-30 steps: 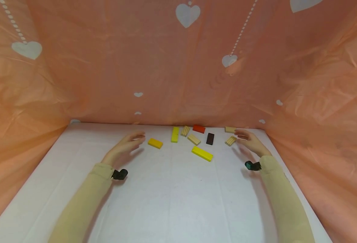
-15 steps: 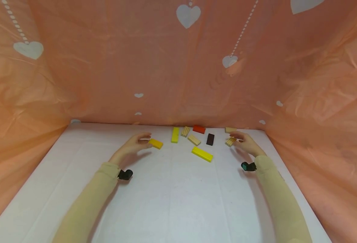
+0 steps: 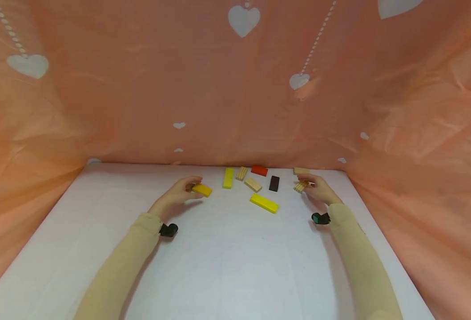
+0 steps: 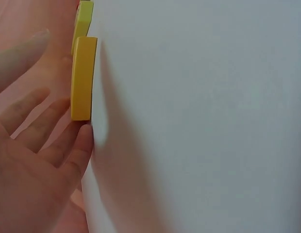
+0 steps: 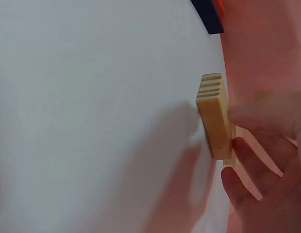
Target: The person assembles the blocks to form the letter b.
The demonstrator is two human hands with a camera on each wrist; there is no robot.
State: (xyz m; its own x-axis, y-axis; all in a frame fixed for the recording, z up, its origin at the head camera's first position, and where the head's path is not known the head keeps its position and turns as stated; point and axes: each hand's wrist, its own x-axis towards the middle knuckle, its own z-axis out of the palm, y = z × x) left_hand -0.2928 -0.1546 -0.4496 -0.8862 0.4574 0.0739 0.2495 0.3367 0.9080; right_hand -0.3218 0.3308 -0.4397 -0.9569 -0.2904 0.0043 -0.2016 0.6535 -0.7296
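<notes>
In the head view my left hand (image 3: 180, 191) is at the near-left block, an orange-yellow wooden block (image 3: 202, 190), with thumb and fingers spread on either side. The left wrist view puts the fingertips (image 4: 85, 132) right at the end of that orange-yellow block (image 4: 82, 80), while the thumb stays apart from it. On the right, my right hand (image 3: 318, 190) reaches over a striped natural wood block (image 3: 300, 186). From the right wrist, the thumb overlaps the upper edge of the striped block (image 5: 216, 119), and the loosely bent fingers (image 5: 238, 189) lie beside its far end.
Between the hands lie a yellow-green block (image 3: 228, 178), another striped block (image 3: 241, 173), a red block (image 3: 259, 170), a plain wood block (image 3: 253, 184), a dark block (image 3: 274, 183) and a bright yellow block (image 3: 264, 203). A pale block (image 3: 301, 170) sits by the back curtain (image 3: 203, 89).
Both hands have moved inward: the left one rightward to the orange-yellow block, the right one leftward over the striped block. The blocks keep their places on the table.
</notes>
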